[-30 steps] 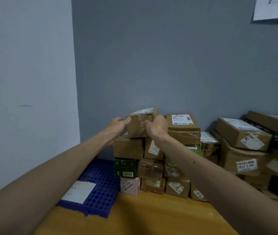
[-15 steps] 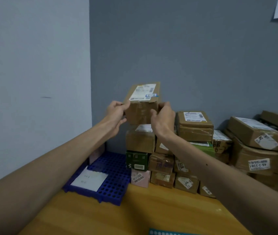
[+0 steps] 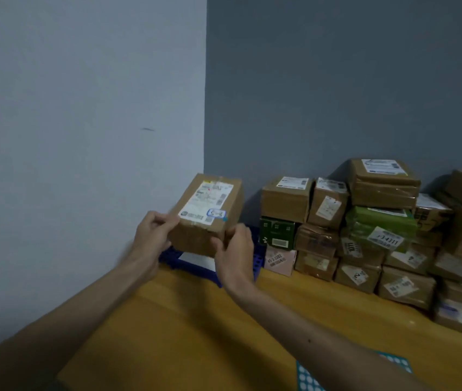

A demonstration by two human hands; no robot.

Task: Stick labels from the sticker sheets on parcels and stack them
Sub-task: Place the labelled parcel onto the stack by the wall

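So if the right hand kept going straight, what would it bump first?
The brown cardboard parcel that the right hand grips. Past it, probably the blue plastic grid tray, though depth is unclear.

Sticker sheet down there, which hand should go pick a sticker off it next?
Probably the right hand. The sticker sheet lies on the table by the right forearm, on that side. The left hand is on the far side from it and could hold the parcel meanwhile.

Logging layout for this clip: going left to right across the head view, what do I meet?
left hand → held parcel → right hand → dark green box → green-wrapped parcel
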